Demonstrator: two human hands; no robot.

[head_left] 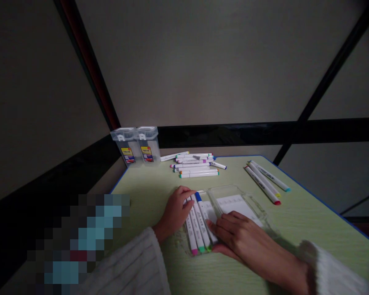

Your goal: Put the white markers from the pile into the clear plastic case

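Note:
A clear plastic case lies open on the table, its lid half to the right. White markers with pink and green ends lie side by side in its left half; one has a blue upper end. My left hand is closed at the upper ends of these markers, its forefinger touching the blue end. My right hand reaches over the case from the right, fingers bent and thumb low, closed at the lower part of the rightmost marker. Its palm hides part of the case.
Several loose white markers lie in a pile at the back of the pale green table. Three more markers lie at the right. Two clear lidded boxes stand at the back left, near the wall.

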